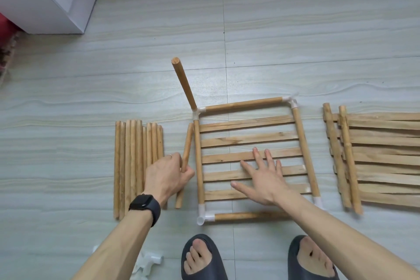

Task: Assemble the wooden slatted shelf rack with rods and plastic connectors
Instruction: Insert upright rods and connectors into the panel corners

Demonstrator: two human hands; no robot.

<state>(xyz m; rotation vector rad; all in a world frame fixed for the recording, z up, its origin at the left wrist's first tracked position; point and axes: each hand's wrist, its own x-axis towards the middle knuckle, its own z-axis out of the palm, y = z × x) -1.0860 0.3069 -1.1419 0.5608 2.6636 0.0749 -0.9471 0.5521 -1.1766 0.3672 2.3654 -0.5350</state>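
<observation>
My left grip [169,177] holds a loose rod [187,141]; my right grip [261,182], fingers spread flat, pins the slatted frame [247,138] just right of it. I'd seat the rod straight into the open connector [203,218] nearby.

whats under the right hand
The right hand lies spread over the wooden slats of the framed shelf panel. Its palm covers parts of the lower slats, so whether it presses on them cannot be seen.

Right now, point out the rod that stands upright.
In the head view, the upright rod rises from the white connector at the far left corner of the slatted frame.
</observation>
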